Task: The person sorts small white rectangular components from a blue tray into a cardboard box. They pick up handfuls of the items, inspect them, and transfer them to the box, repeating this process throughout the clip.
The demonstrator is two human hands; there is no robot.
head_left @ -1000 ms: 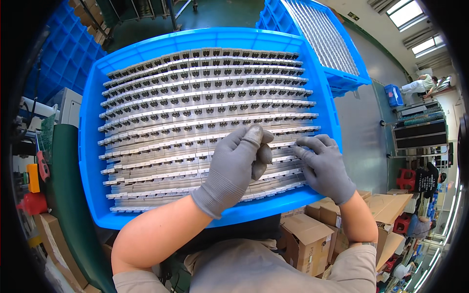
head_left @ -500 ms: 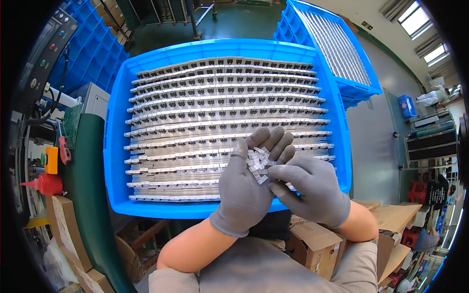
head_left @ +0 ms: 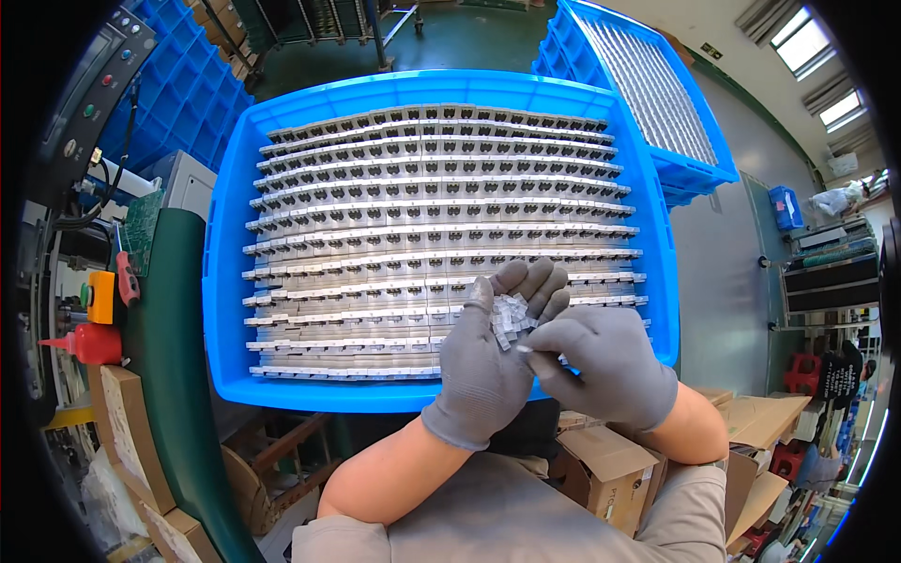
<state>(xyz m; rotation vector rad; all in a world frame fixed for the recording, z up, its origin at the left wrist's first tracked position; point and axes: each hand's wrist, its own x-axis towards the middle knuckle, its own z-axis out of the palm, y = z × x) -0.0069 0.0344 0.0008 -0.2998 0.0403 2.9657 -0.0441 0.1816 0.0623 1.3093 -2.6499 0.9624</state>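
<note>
Seen from above, at the far left edge a red bottle (head_left: pixel 86 342) and an orange box (head_left: pixel 100 296) sit beside a green worktop (head_left: pixel 169 310), with cardboard boxes (head_left: pixel 131 436) below them. Moving right, a large blue tray (head_left: pixel 225 281) fills the middle of the view, packed with long rows of small grey and white parts (head_left: pixel 432 202) running side to side. Over the near right part of the tray, the left hand (head_left: pixel 493 361), in a grey glove, is cupped palm up with the fingers curled loosely, holding a small heap of little white pieces (head_left: pixel 508 319). Just to its right and touching it, the right hand (head_left: pixel 601 361), also in a grey glove, has its fingers drawn together, the tips pressing into that heap; whether it pinches a single piece cannot be told. Both bare forearms enter from the lower edge. A second blue tray (head_left: pixel 657 94) of parts stands behind, at the upper right. Compared with a second ago, when both hands lay flat on the rows of parts in the tray, the hands have lifted off the rows and come together, and the white pieces are now gathered in the left palm; half a second ago they were already joined much as now.
</note>
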